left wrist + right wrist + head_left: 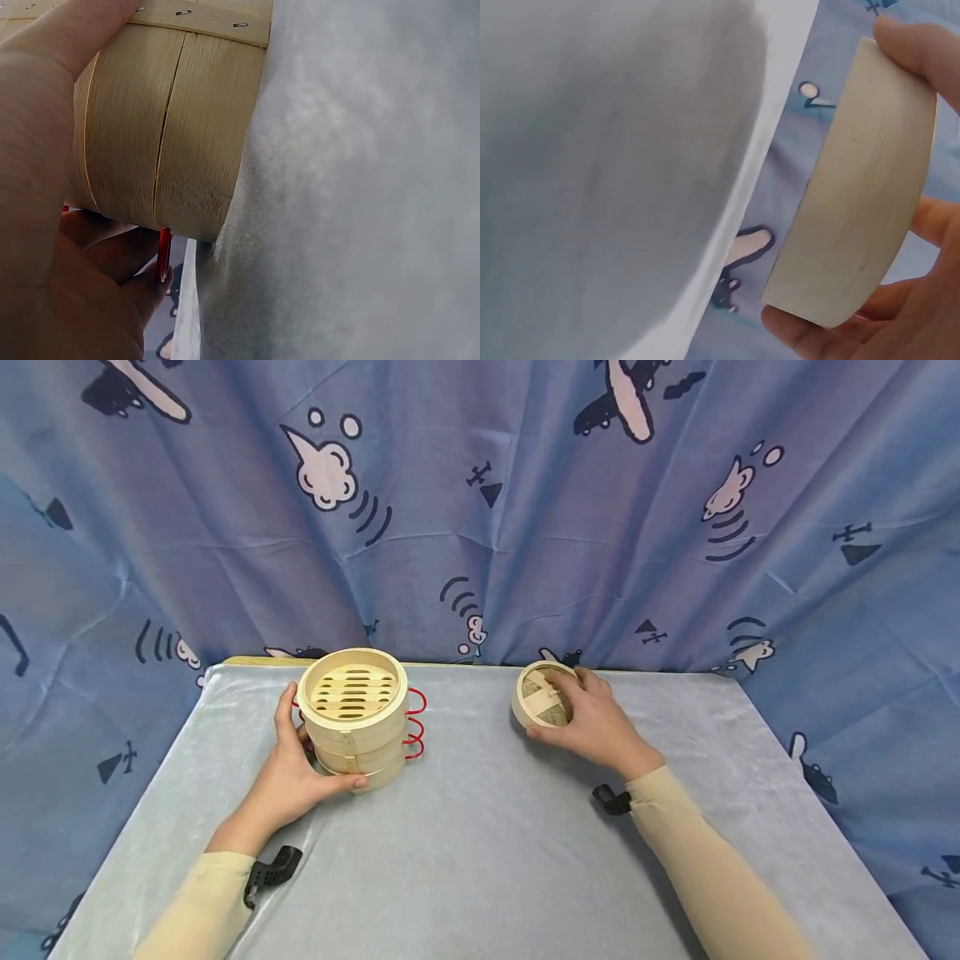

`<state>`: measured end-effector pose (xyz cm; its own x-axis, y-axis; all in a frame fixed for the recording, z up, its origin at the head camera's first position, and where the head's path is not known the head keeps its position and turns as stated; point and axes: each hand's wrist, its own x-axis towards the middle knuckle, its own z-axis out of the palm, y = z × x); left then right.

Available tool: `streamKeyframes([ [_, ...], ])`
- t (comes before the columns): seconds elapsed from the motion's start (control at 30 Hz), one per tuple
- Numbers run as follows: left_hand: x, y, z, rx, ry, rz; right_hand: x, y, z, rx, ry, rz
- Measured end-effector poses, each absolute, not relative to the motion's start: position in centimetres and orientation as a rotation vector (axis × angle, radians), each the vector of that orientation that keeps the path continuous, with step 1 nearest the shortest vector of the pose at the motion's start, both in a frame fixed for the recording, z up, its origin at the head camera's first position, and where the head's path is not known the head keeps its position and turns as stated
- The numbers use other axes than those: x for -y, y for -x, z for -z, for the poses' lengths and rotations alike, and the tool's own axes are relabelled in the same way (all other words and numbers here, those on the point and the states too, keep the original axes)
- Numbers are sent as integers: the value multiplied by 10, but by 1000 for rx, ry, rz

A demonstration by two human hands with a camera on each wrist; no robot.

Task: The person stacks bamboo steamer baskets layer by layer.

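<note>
While the head view shows both hands at once, each wrist view gives only a close crop. Left hand (288, 777) wraps round the stack of bamboo steamers (354, 717), thumb on the near side, fingers behind, at far left of the table (465, 843). Stack has three tiers w/ the top one open, slats showing; red wire handles (414, 722) stick out on its right side. Left wrist view adds what the head view can't: a vertical seam in the bamboo wall (169, 135), small staples along the band, and one red handle by the fingertips.

Right hand (592, 722) grasps the steamer lid (542, 695) at far right-centre, tilted up on edge, woven top facing left; fingers over its top rim, thumb underneath. Right wrist view shows the lid's plain side wall (855, 195) clear of the cloth, curtain behind it.

Around: grey cloth covers the table, blue curtain (480, 510) w/ cloud and plane prints hangs behind and at both sides. Black wrist mounts (270, 872) sit under each beige sleeve. Stack and lid are well apart, nothing between them.
</note>
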<state>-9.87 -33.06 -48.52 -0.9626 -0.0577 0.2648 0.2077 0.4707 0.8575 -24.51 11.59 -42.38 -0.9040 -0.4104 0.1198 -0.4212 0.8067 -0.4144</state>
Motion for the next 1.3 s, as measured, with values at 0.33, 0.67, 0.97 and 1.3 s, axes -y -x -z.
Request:
streamKeyframes([
  [0.33,331,99,483,2455,151,1506,-83,244,404,2874,-793,-703],
  [0.67,330,98,483,2458,144,1496,-55,243,383,2790,-876,-698],
  [0.97,330,97,483,2457,133,1488,-29,236,359,2739,-965,-720],
  [1.3,332,99,486,2466,142,1475,2,228,332,2675,-1073,-729],
])
